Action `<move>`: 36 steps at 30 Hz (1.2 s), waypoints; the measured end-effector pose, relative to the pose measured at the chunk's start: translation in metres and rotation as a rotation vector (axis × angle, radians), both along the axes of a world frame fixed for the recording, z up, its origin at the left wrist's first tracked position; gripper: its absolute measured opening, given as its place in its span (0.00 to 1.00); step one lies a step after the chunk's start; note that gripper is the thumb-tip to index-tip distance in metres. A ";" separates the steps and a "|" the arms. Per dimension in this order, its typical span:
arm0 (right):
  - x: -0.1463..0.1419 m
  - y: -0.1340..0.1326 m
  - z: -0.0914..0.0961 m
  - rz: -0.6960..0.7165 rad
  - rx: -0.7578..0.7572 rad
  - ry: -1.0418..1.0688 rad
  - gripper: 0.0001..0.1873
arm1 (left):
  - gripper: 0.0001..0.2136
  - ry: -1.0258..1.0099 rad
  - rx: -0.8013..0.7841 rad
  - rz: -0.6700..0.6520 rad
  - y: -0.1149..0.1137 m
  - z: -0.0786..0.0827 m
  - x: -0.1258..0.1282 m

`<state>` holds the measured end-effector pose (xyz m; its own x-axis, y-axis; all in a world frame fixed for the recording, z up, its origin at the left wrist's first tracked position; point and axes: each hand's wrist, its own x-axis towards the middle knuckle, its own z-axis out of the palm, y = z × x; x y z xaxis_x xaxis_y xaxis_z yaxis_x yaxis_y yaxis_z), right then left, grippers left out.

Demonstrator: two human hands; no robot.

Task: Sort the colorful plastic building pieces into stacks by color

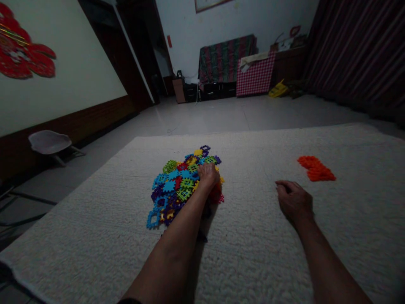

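Plastic pieces [177, 185] with toothed edges lie in a loose heap on the pale, textured cloth [247, 249], blue, green, purple, yellow and red all mixed together. My left hand [209, 174] is down on the right side of this heap, so most of the pieces sit to the left of my knuckles, with some red and orange ones just under and beside my wrist. My fingertips are turned away from view among the pieces, so I can't tell whether they grip one. My left forearm crosses over the heap's near right edge, with a few dark pieces showing beside it. Light-blue square frames [153, 219] stick out at the heap's near left corner, flat on the cloth.

My right hand [294, 199] is well to the right of the heap, low over the cloth, its fingers curled and thumb and forefinger rounding a small gap; I can't tell whether their tips meet. Orange pieces [316, 169] lie in a separate cluster farther right of the heap, just beyond that hand.
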<state>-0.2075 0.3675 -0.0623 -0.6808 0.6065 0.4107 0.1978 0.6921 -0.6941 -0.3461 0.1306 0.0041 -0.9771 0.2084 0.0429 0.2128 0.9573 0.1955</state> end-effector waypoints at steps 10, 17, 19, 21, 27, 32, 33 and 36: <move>0.003 0.002 0.004 -0.110 -0.156 0.085 0.15 | 0.21 -0.110 0.081 -0.306 0.040 0.017 0.018; -0.002 0.002 0.000 -0.073 -0.041 0.022 0.15 | 0.16 0.035 -0.076 -0.149 0.023 0.019 -0.052; -0.004 0.001 -0.001 -0.030 0.029 -0.008 0.16 | 0.16 0.087 -0.111 -0.064 0.014 0.015 -0.079; -0.005 0.000 -0.002 0.013 0.096 -0.028 0.16 | 0.17 0.143 -0.116 -0.003 0.008 0.010 -0.103; -0.005 -0.001 -0.006 0.033 0.161 -0.033 0.17 | 0.18 -0.022 -0.069 0.262 -0.001 -0.001 -0.148; -0.006 -0.002 -0.007 0.023 0.178 -0.030 0.16 | 0.16 -0.028 -0.072 0.282 -0.007 0.001 -0.146; -0.006 -0.003 -0.006 0.019 0.178 -0.030 0.16 | 0.16 0.004 -0.074 0.269 -0.006 0.003 -0.141; -0.007 -0.003 -0.006 0.005 0.164 -0.046 0.16 | 0.16 0.150 -0.094 0.132 0.002 0.010 -0.116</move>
